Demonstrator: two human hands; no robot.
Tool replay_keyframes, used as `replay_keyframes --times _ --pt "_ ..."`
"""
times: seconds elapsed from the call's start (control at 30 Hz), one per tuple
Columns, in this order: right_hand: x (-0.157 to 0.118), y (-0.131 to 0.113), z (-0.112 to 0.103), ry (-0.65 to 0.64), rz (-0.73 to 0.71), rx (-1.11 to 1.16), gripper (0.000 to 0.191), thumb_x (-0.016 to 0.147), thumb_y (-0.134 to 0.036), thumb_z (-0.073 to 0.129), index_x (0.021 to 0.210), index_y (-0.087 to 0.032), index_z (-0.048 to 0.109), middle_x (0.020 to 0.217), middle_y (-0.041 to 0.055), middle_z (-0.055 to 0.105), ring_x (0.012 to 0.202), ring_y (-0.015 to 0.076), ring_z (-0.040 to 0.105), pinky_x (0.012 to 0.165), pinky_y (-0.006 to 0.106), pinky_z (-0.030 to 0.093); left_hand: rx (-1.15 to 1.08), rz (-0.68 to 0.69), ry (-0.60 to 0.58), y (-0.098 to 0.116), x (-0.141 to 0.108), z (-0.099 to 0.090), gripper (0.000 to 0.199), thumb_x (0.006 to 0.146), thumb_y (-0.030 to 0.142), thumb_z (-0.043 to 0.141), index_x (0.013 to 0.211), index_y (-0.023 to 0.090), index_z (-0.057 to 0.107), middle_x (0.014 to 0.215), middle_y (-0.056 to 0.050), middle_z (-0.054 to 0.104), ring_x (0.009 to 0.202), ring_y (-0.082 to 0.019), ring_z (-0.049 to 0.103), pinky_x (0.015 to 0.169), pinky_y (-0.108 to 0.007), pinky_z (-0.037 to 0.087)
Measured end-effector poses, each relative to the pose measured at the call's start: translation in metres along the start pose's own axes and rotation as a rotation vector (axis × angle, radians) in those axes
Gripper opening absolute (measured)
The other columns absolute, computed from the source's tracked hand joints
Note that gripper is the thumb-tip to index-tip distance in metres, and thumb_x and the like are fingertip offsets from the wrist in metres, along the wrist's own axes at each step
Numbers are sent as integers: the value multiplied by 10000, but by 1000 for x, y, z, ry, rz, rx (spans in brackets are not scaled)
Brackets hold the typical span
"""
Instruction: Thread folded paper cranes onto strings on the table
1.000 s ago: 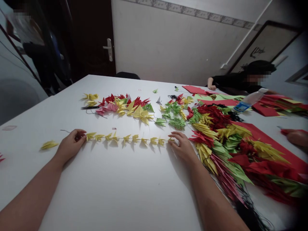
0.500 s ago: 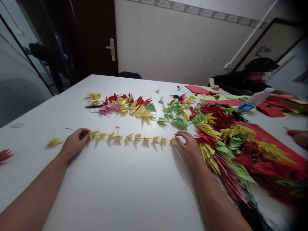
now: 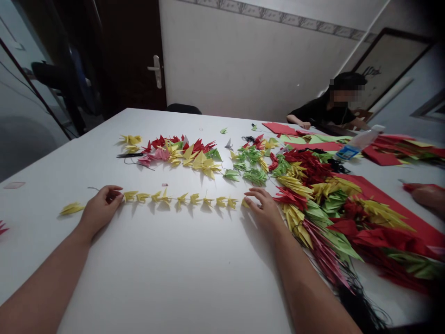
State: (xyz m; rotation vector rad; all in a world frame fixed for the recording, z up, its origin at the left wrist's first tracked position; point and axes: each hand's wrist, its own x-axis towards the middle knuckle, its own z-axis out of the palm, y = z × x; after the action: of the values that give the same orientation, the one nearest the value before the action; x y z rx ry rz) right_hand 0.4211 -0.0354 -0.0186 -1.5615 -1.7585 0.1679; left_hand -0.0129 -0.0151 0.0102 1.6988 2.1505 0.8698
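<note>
A string of yellow folded paper cranes (image 3: 194, 199) stretches across the white table between my two hands. My left hand (image 3: 100, 211) pinches its left end beside the outermost crane. A short bit of thread sticks out behind that hand. At the other end, my right hand (image 3: 267, 211) has thumb and fingers closed around the last yellow crane (image 3: 245, 203), partly hiding it. A single loose yellow crane (image 3: 72, 208) lies just left of my left hand. Close to the right of my right hand is a big heap of strung red, yellow and green cranes (image 3: 320, 199).
Farther back lie mixed paper cranes (image 3: 187, 155), black scissors (image 3: 130, 155) and green cranes (image 3: 255, 175). A plastic bottle (image 3: 359, 141) stands tilted near red paper sheets (image 3: 382, 153). Black thread (image 3: 354, 297) trails at the lower right. A person (image 3: 330, 104) sits across; another hand (image 3: 429, 195) is at right.
My view has turned slightly right, so the table things sit a little farther left. Both hands keep their hold on the string. The person across has raised their head.
</note>
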Motion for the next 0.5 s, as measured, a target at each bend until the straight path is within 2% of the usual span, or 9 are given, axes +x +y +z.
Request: replay_keyframes --times 0.13,0.27,0.4,0.5 --pt "-1 -1 2 -40 -36 -6 232 748 -379 540 880 -222 649 1079 85 549 1061 238 485 912 418 387 12 -6 1 1 -1 0 321 668 364 463 936 200 532 797 -18 593 694 -155 536 681 -273 446" --pt "1 -1 -1 34 0 -6 246 773 -379 494 850 -209 654 1046 100 568 1027 247 503 841 414 429 -3 -3 10 2 -1 0 306 666 358 467 921 205 536 785 -16 593 699 -158 537 688 -278 447" --pt "2 0 -3 123 10 -23 257 779 -369 476 815 -191 657 983 102 604 978 242 528 849 411 416 3 -20 -12 2 -2 0 317 677 346 471 948 195 535 807 -18 593 710 -153 535 701 -270 442" --pt "2 0 -1 143 9 -14 252 774 -363 476 798 -187 655 962 95 613 962 231 539 850 398 414 2 -19 -19 0 -1 0 322 689 342 468 967 193 530 827 -21 592 722 -150 536 708 -266 435"
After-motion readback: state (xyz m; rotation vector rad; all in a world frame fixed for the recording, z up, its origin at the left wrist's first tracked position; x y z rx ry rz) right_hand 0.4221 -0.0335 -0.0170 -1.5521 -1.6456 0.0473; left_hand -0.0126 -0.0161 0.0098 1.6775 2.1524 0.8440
